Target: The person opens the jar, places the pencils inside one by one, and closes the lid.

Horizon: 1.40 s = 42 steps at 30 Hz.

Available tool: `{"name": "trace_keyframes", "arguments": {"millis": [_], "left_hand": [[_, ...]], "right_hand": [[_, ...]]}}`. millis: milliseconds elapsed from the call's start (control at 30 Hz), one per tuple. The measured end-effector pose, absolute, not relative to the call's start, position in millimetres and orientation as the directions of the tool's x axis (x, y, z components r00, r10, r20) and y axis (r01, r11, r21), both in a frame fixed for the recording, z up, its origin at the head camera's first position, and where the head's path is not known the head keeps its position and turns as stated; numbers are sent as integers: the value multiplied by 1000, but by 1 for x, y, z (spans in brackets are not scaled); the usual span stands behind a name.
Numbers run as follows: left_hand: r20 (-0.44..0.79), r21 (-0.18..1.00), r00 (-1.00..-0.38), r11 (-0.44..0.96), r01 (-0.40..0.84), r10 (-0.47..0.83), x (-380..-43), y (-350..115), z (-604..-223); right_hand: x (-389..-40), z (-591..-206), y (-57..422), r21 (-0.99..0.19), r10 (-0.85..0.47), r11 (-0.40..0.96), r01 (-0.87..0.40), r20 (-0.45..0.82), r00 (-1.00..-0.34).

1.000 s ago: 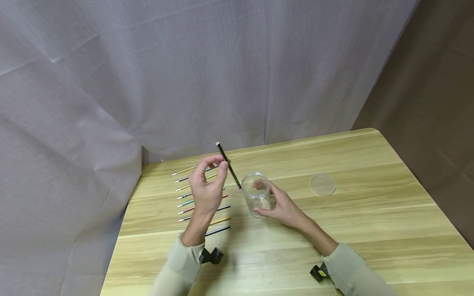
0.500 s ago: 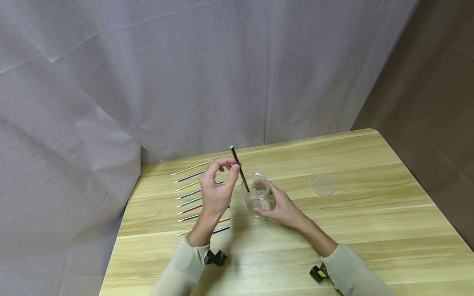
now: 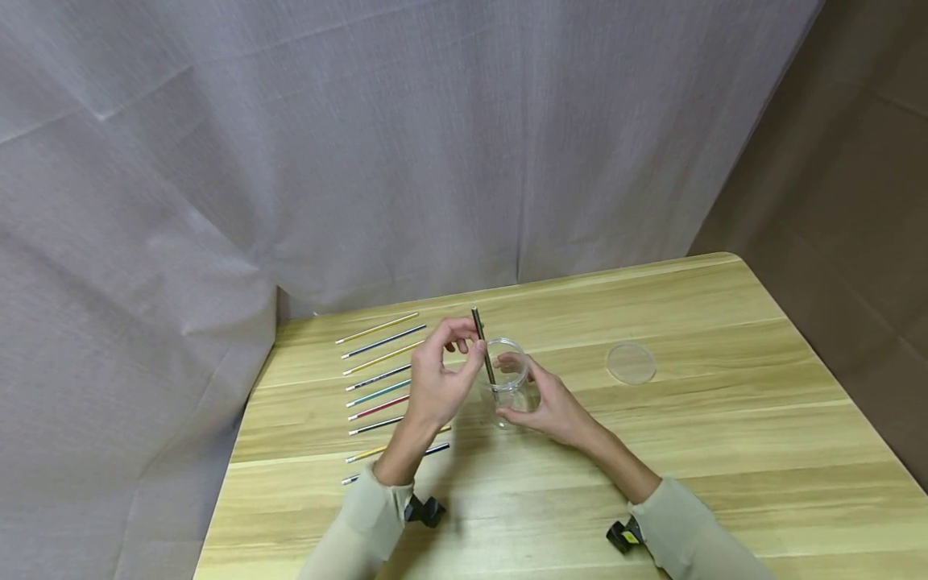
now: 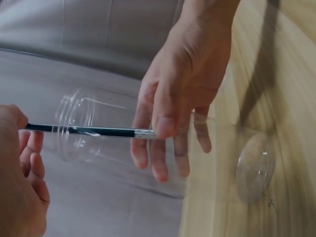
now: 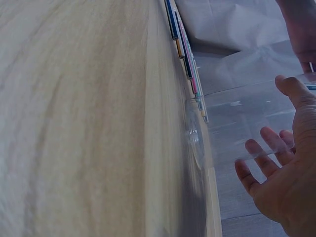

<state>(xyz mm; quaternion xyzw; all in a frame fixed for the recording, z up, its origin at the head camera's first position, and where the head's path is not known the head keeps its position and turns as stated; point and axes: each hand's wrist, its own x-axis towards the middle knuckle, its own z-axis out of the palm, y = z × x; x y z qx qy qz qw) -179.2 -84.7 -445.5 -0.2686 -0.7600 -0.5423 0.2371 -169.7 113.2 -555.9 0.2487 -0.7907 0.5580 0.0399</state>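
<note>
In the head view, my left hand (image 3: 442, 387) pinches a dark pencil (image 3: 487, 361) between thumb and fingers near its upper end. The pencil's lower part is inside a clear plastic jar (image 3: 509, 387); in the left wrist view, its silvery end (image 4: 144, 133) shows through the jar wall. My right hand (image 3: 557, 409) holds the jar from the right, thumb on the near side and fingers round the far side. The jar's mouth faces up towards my left hand. From the right wrist view, the see-through jar wall (image 5: 237, 118) lies between thumb and fingers.
Several pencils lie in a spaced row at the table's left, among them a teal pencil (image 3: 379, 393) and a red pencil (image 3: 379, 408). A clear round lid (image 3: 631, 363) lies to the right on the wooden table (image 3: 725, 419). A grey curtain (image 3: 406, 161) hangs behind.
My left hand has moved right and slightly down, bringing the pencil from beside the jar through its mouth and inside. The pencil stands more upright. My right hand and the jar stay in place.
</note>
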Motion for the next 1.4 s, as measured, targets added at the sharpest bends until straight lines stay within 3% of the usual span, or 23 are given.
{"name": "trace_keyframes", "arguments": {"millis": [200,667,967,1167,1400], "left_hand": [[629,693,-754,303,654,190,-184,-88,-453],[638,687,-756,333,645,149,-186,-94,-457],[583,647,-790,478,594,192,-177,-122,-459],[455,539,-843,664,517,287,-165,-152,-461],[156,376,-892,810,450,424,-143,-176,-475]], "right_hand": [[-169,-554,114,-858,-353,254,-446,347,-869],[-168,-556,114,-860,-347,238,-452,359,-866],[-168,-556,114,-866,-348,250,-434,338,-875],[-169,-556,114,-868,-344,244,-433,340,-875],[-170,-558,116,-869,-339,255,-423,330,-881]]}}
